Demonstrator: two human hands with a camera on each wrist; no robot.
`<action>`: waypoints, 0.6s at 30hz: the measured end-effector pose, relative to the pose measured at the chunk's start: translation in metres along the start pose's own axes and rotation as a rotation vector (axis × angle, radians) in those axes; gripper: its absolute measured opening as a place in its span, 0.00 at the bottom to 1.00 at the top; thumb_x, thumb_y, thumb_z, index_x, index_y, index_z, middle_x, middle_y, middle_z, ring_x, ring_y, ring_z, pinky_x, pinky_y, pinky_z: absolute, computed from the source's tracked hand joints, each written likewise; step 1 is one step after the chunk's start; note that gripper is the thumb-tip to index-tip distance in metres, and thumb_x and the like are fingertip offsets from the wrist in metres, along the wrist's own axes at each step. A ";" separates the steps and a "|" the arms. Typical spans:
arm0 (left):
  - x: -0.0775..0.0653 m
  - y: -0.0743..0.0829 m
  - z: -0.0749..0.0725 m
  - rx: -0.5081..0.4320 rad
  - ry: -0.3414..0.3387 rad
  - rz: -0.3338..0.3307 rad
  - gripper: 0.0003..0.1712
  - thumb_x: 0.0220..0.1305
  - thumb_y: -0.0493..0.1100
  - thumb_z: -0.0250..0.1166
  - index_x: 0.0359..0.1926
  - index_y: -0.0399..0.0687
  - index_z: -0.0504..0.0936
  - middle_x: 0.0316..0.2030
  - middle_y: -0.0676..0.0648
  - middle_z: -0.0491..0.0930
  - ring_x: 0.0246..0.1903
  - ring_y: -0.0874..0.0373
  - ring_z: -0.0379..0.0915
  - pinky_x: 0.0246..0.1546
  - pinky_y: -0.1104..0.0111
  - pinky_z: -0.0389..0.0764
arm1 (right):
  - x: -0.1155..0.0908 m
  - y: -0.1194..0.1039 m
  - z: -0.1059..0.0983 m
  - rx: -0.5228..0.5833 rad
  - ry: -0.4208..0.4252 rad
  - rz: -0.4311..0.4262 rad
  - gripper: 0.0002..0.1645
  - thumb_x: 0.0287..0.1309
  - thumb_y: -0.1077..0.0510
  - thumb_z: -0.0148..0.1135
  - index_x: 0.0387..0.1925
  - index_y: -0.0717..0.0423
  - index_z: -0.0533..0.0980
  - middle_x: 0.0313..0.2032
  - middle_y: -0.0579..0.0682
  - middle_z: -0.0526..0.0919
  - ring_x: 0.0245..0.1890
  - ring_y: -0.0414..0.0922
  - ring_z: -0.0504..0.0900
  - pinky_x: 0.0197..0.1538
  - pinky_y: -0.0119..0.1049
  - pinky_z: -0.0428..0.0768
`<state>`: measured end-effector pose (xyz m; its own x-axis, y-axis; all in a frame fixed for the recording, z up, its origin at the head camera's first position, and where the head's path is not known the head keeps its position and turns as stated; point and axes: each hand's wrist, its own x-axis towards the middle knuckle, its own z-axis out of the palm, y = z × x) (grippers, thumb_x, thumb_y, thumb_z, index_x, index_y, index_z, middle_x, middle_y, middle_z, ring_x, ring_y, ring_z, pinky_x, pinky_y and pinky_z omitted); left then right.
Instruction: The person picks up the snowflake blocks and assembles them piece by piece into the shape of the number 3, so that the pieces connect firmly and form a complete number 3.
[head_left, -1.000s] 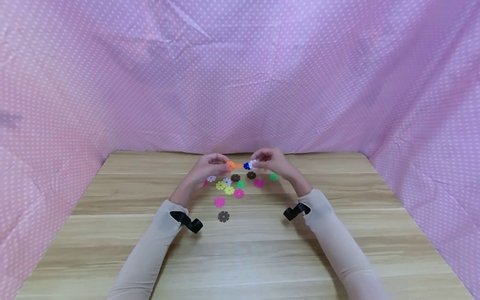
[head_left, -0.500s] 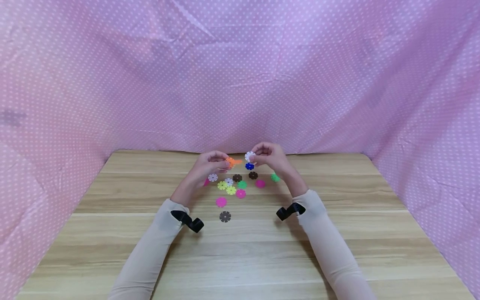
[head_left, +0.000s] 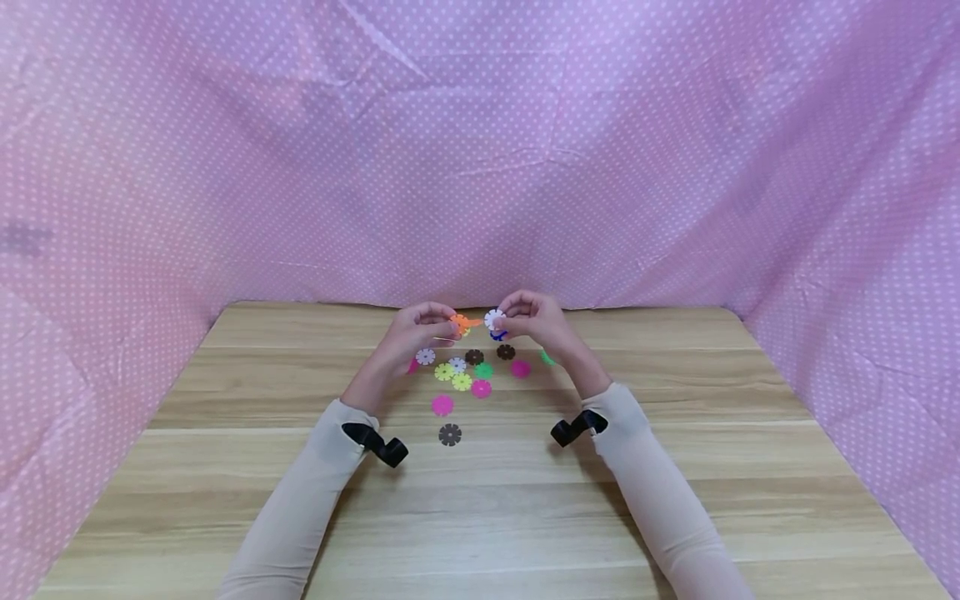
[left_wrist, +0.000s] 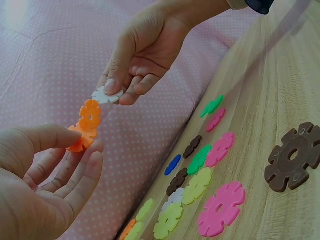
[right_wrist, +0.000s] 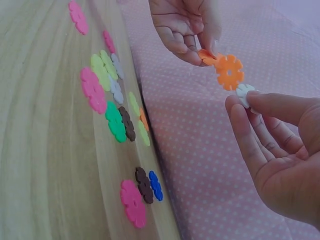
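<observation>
My left hand [head_left: 416, 335] pinches a pair of orange notched flower-shaped discs [left_wrist: 90, 116], joined at an angle to each other, between thumb and fingers. Opposite it, my right hand [head_left: 542, 323] pinches a white notched disc [right_wrist: 244, 94] by its edge. Both hands are raised above the far part of the table. In the wrist views the white disc meets the rim of the outer orange disc; whether their slots are engaged, I cannot tell. Below the right hand, a blue disc [left_wrist: 172, 165] lies on the table, partly covered in the head view.
On the wooden table [head_left: 480, 517] lie several more discs: pink [head_left: 442, 406], brown [head_left: 450, 435], yellow [head_left: 461, 382], green [head_left: 483, 370] and white [head_left: 425, 357]. Behind the table's far edge hangs a pink dotted cloth [head_left: 480, 167].
My right hand has lifted the white disc from near the blue one, then brought it left and slightly down to the orange pair. The left hand has risen a little, still holding the pair.
</observation>
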<state>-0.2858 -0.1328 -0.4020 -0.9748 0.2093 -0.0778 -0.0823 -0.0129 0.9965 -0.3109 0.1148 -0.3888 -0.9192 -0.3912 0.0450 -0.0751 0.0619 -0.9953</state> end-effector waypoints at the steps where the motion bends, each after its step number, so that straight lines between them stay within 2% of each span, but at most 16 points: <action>1: 0.000 0.000 0.000 -0.003 0.000 0.002 0.17 0.66 0.32 0.65 0.55 0.34 0.77 0.38 0.51 0.84 0.38 0.60 0.84 0.58 0.53 0.83 | 0.000 0.000 0.001 0.004 0.000 0.001 0.11 0.60 0.69 0.68 0.43 0.64 0.77 0.34 0.51 0.85 0.33 0.44 0.87 0.58 0.65 0.79; 7: 0.001 -0.002 0.000 -0.014 -0.007 0.010 0.15 0.66 0.31 0.65 0.53 0.35 0.77 0.37 0.51 0.84 0.37 0.60 0.84 0.61 0.49 0.81 | 0.001 0.002 0.002 -0.006 -0.007 0.001 0.10 0.60 0.69 0.68 0.42 0.63 0.77 0.32 0.47 0.85 0.33 0.45 0.87 0.55 0.60 0.84; 13: 0.002 -0.004 0.001 -0.011 -0.010 0.013 0.16 0.66 0.30 0.65 0.54 0.33 0.77 0.37 0.52 0.84 0.36 0.61 0.84 0.58 0.54 0.83 | 0.001 0.003 0.001 -0.033 -0.011 -0.002 0.11 0.60 0.69 0.68 0.43 0.65 0.77 0.33 0.49 0.85 0.32 0.44 0.88 0.48 0.51 0.89; 18: 0.001 -0.004 0.001 0.001 -0.025 0.026 0.16 0.67 0.32 0.65 0.54 0.34 0.77 0.37 0.51 0.84 0.38 0.60 0.84 0.59 0.53 0.83 | 0.002 0.004 0.003 -0.039 -0.009 -0.003 0.12 0.60 0.67 0.70 0.43 0.65 0.77 0.33 0.50 0.86 0.31 0.44 0.88 0.51 0.60 0.85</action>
<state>-0.2863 -0.1312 -0.4056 -0.9710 0.2334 -0.0516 -0.0573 -0.0175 0.9982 -0.3118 0.1120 -0.3928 -0.9155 -0.3994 0.0472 -0.0930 0.0961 -0.9910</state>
